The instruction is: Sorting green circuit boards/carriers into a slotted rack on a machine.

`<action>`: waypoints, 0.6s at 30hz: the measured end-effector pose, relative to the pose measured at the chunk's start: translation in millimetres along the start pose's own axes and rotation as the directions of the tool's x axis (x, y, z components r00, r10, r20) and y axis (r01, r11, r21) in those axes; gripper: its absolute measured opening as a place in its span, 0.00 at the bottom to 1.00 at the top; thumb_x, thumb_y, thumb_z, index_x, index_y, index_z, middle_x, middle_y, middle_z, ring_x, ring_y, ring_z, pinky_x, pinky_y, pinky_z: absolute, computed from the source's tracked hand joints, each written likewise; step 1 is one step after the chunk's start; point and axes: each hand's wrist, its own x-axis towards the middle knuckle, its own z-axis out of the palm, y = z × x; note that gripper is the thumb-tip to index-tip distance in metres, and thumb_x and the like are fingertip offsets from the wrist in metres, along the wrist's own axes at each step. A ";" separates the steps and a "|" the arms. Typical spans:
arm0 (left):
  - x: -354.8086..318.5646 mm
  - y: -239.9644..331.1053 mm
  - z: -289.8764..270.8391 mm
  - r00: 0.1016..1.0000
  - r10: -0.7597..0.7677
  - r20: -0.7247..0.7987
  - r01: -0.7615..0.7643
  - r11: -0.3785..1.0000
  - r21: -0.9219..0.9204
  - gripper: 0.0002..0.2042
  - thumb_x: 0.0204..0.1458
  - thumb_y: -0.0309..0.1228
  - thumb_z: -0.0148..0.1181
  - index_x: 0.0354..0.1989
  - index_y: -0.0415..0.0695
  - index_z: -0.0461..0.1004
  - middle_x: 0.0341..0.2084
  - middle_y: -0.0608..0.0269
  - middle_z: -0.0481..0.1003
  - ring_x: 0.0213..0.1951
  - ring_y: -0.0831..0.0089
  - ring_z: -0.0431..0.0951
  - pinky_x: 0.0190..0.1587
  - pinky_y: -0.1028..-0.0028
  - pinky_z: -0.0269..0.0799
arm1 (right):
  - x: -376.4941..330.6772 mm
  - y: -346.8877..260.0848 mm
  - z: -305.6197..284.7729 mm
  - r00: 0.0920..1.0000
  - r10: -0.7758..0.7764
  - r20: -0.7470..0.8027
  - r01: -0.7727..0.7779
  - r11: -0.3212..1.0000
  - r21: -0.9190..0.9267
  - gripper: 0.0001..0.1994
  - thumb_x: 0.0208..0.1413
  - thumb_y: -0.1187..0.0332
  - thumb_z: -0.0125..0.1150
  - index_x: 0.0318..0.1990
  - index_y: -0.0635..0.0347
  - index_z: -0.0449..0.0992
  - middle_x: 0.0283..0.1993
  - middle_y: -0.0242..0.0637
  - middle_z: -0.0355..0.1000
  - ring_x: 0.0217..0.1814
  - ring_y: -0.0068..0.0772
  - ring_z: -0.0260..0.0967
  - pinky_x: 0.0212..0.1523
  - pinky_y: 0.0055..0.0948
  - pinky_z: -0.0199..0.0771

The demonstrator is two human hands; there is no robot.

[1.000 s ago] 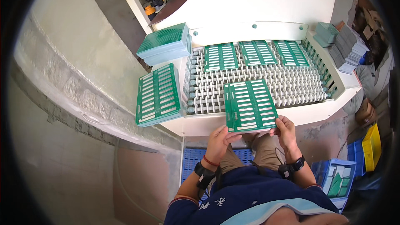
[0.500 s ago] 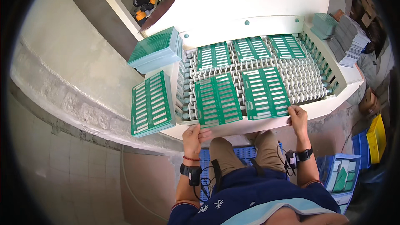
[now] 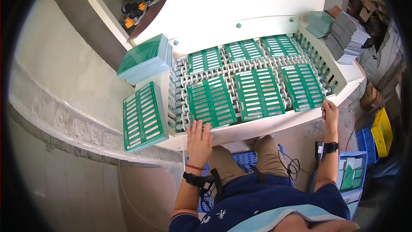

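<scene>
Green circuit board panels with rows of pale strips lie in two rows on a roller conveyor [image 3: 229,72]. In the near row are a left panel [image 3: 210,101], a middle panel [image 3: 259,93] and a right panel [image 3: 301,87]. My left hand [image 3: 199,142] is open, its outstretched fingers at the near edge of the left panel. With closed fingers, my right hand [image 3: 329,114] pinches the near right corner of the right panel. The far row holds a left panel [image 3: 205,60], a middle panel [image 3: 243,50] and a right panel [image 3: 280,45].
A panel stack [image 3: 145,117] leans at the conveyor's left, with another stack [image 3: 145,59] behind it. Grey stacked sheets [image 3: 348,38] and a smaller green stack [image 3: 321,23] stand on the right ledge. A blue crate [image 3: 362,163] and a yellow bin [image 3: 383,132] are at right.
A third panel now lies at the right of the near row, under my right hand, which has moved right. My left hand has turned and its fingers have straightened. The view has shifted slightly.
</scene>
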 end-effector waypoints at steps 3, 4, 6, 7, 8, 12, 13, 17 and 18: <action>5.0 -6.0 4.7 0.999 0.035 -0.002 -0.035 0.999 -0.002 0.18 0.46 0.29 0.57 0.48 0.42 0.68 0.52 0.49 0.64 0.56 0.53 0.62 0.60 0.54 0.53 | -4.1 -13.6 1.9 0.994 -0.085 -0.071 0.055 0.935 -0.351 0.16 0.52 0.63 0.58 0.45 0.62 0.71 0.18 0.34 0.68 0.13 0.21 0.58 0.14 0.22 0.56; 6.7 -8.9 6.1 0.999 0.035 -0.004 -0.035 0.999 0.003 0.18 0.46 0.29 0.57 0.48 0.42 0.68 0.52 0.49 0.64 0.56 0.53 0.62 0.60 0.54 0.53 | -8.6 -13.2 2.9 0.939 -0.318 -0.133 0.185 0.790 -0.584 0.16 0.51 0.63 0.58 0.46 0.60 0.71 0.18 0.36 0.68 0.15 0.25 0.61 0.17 0.25 0.60; 10.1 -13.5 8.3 0.998 0.060 0.036 -0.059 0.998 -0.017 0.17 0.48 0.29 0.55 0.47 0.39 0.68 0.52 0.46 0.64 0.56 0.51 0.61 0.60 0.55 0.53 | -24.8 -23.2 14.0 0.868 -0.478 -0.132 0.231 0.626 -0.745 0.16 0.51 0.60 0.59 0.45 0.57 0.71 0.21 0.40 0.70 0.22 0.36 0.68 0.26 0.32 0.67; 11.7 -13.6 8.2 0.997 0.062 0.040 -0.061 0.998 -0.013 0.17 0.48 0.29 0.55 0.47 0.39 0.68 0.52 0.46 0.64 0.56 0.51 0.61 0.60 0.55 0.53 | -37.2 -28.4 25.8 0.886 -0.459 -0.062 0.293 0.660 -0.692 0.15 0.50 0.63 0.60 0.43 0.58 0.73 0.25 0.40 0.72 0.24 0.35 0.70 0.26 0.32 0.67; 12.6 -14.3 6.5 0.998 0.055 0.034 -0.054 0.998 -0.024 0.16 0.48 0.29 0.56 0.46 0.39 0.68 0.51 0.46 0.64 0.56 0.51 0.62 0.59 0.55 0.54 | -56.6 -39.4 46.6 0.878 -0.479 0.016 0.369 0.654 -0.661 0.12 0.49 0.66 0.61 0.41 0.58 0.74 0.30 0.42 0.73 0.27 0.35 0.71 0.28 0.32 0.69; 14.5 -18.8 8.5 0.999 0.033 0.028 -0.031 0.997 -0.068 0.16 0.48 0.29 0.56 0.45 0.37 0.68 0.50 0.46 0.65 0.56 0.50 0.62 0.59 0.56 0.54 | -97.4 -53.4 110.0 0.552 -0.690 0.468 0.825 0.371 -0.425 0.14 0.38 0.71 0.67 0.36 0.58 0.76 0.39 0.39 0.71 0.44 0.43 0.66 0.46 0.35 0.66; 17.2 -18.5 7.2 0.999 0.037 0.025 -0.035 0.997 -0.065 0.16 0.48 0.29 0.56 0.45 0.37 0.68 0.50 0.46 0.65 0.56 0.50 0.62 0.59 0.56 0.54 | -99.4 -59.3 120.6 0.484 -0.708 0.513 0.867 0.311 -0.389 0.15 0.37 0.69 0.67 0.37 0.58 0.75 0.41 0.38 0.71 0.46 0.42 0.66 0.48 0.36 0.64; 24.1 -10.8 4.9 0.999 0.039 0.016 -0.037 0.995 -0.090 0.17 0.47 0.29 0.57 0.46 0.37 0.67 0.51 0.46 0.63 0.55 0.50 0.62 0.59 0.58 0.56 | -79.6 -49.7 133.6 0.435 -0.689 0.579 0.893 0.251 -0.373 0.14 0.39 0.68 0.65 0.37 0.58 0.75 0.43 0.37 0.71 0.48 0.41 0.66 0.50 0.38 0.64; 23.4 -9.5 1.1 0.999 0.032 -0.005 -0.032 0.994 -0.103 0.18 0.47 0.30 0.58 0.46 0.37 0.67 0.52 0.46 0.63 0.55 0.50 0.62 0.58 0.58 0.56 | -74.6 -49.1 134.0 0.429 -0.668 0.608 0.898 0.244 -0.366 0.14 0.39 0.68 0.64 0.36 0.58 0.75 0.44 0.37 0.71 0.49 0.41 0.66 0.50 0.38 0.64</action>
